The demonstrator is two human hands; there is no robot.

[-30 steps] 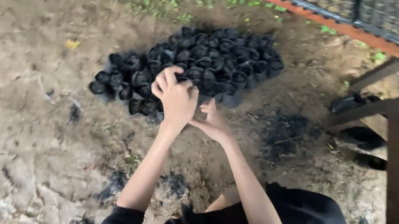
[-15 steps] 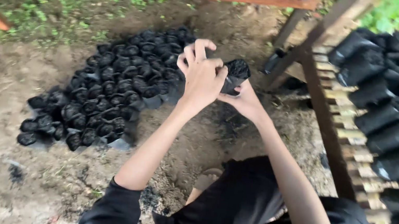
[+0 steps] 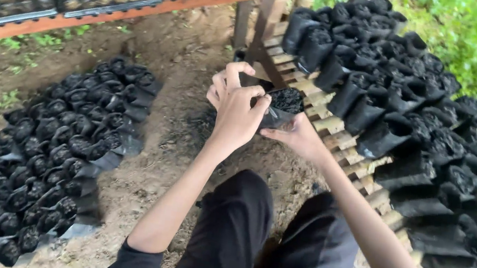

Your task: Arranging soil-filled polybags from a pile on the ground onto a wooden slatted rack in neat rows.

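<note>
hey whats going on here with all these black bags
A person crouched on bare soil holds one small black bag filled with dark soil in both hands. The left hand grips its near side and the right hand supports it from below, at the edge of a slatted wooden rack. More filled bags crowd the rack, and another batch sits on the ground at left.
</note>
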